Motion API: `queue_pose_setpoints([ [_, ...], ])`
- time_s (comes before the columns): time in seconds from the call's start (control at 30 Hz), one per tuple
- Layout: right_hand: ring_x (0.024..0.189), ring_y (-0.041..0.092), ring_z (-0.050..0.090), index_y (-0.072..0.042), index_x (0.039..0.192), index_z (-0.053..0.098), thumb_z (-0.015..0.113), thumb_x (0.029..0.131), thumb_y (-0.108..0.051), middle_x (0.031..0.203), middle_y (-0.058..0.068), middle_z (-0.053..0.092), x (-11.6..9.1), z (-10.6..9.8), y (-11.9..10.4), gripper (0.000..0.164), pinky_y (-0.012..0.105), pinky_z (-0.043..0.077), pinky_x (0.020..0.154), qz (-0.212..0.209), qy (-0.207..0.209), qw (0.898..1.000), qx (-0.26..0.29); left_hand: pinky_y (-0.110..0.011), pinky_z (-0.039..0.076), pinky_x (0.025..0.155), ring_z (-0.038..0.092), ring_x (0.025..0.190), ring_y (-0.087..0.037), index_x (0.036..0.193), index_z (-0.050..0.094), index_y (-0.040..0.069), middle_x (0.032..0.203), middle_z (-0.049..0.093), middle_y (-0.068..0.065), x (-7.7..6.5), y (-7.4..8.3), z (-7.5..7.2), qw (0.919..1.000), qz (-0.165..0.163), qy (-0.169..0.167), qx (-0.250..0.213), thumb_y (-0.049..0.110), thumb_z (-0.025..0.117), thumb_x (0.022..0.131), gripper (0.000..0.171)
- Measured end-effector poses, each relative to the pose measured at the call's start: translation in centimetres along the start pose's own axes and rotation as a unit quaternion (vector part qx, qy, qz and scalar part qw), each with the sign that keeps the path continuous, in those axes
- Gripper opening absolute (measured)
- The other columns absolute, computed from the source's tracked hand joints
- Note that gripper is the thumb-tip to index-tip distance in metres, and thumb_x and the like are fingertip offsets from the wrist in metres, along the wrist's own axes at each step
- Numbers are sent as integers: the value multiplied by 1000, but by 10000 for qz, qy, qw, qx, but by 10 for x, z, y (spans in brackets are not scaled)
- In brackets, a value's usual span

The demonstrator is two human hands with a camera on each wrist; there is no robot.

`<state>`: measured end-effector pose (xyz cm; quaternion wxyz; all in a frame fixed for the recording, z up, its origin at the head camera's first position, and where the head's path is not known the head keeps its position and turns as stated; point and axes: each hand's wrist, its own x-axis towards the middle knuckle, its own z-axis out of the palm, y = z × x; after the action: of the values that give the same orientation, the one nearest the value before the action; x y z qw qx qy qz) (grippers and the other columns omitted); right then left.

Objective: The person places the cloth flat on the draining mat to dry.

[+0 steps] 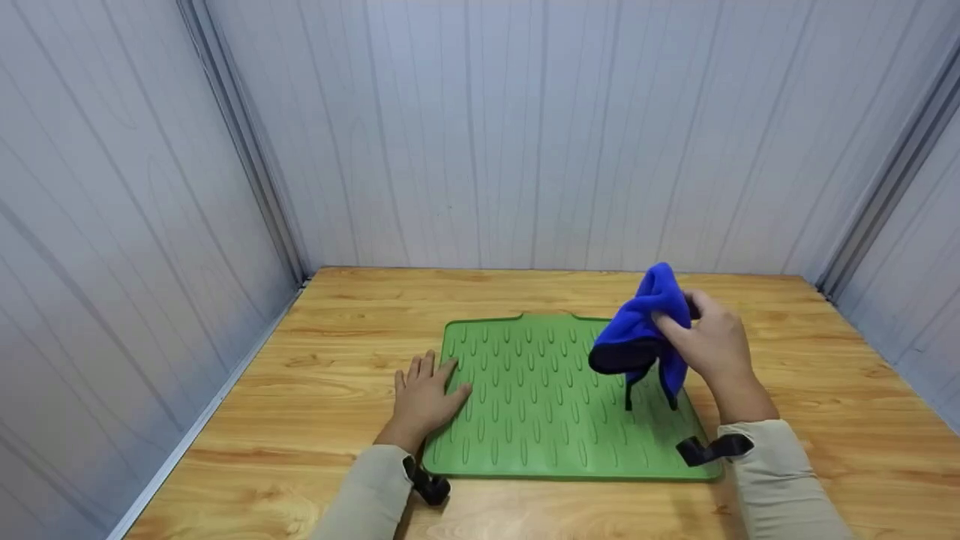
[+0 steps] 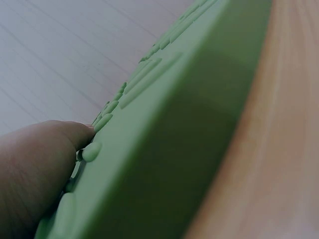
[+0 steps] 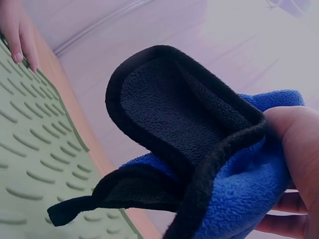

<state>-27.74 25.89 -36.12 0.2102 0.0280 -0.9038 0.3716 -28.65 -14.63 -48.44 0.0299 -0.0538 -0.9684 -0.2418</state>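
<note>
A green ridged mat (image 1: 540,450) lies on the wooden table. My left hand (image 1: 427,401) rests spread on the mat's left edge, fingers straight, thumb over the raised ridges. In the left wrist view the left thumb (image 2: 50,149) touches the mat's surface beside its thick side wall. Above the mat's right part, my right hand (image 1: 716,341) pinches a bunched blue towel (image 1: 637,322) between thumb and fingers. The right wrist view shows the towel's dark grey underside (image 3: 164,99), black edging and a small black hanging loop (image 3: 70,210). Some right fingers are hidden behind the cloth.
The wooden table (image 1: 337,322) extends around the mat on all sides. Pale panelled walls (image 1: 495,135) enclose the table at the back, left and right. A black strap with a small device (image 1: 712,448) sits on each wrist.
</note>
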Motion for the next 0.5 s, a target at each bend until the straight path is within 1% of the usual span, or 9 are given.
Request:
queue_pose_setpoints([
  [0.27, 109, 38, 62, -4, 126, 65, 70, 90, -55, 114, 21, 70, 2, 11, -9, 63, 57, 47, 94, -58, 38, 9999, 158, -68, 4, 117, 14, 152, -45, 154, 46, 15, 164, 24, -23, -1, -1, 0, 9999, 39, 7, -99, 52, 53, 100, 65],
  [0.5, 107, 37, 63, -4, 125, 67, 72, 90, -49, 112, 20, 71, 5, 20, -16, 57, 55, 48, 93, -152, 161, 9996, 192, -67, 3, 118, 13, 152, -45, 154, 46, 15, 164, 24, -22, -1, -1, 0, 9999, 22, 6, -105, 52, 53, 100, 65],
])
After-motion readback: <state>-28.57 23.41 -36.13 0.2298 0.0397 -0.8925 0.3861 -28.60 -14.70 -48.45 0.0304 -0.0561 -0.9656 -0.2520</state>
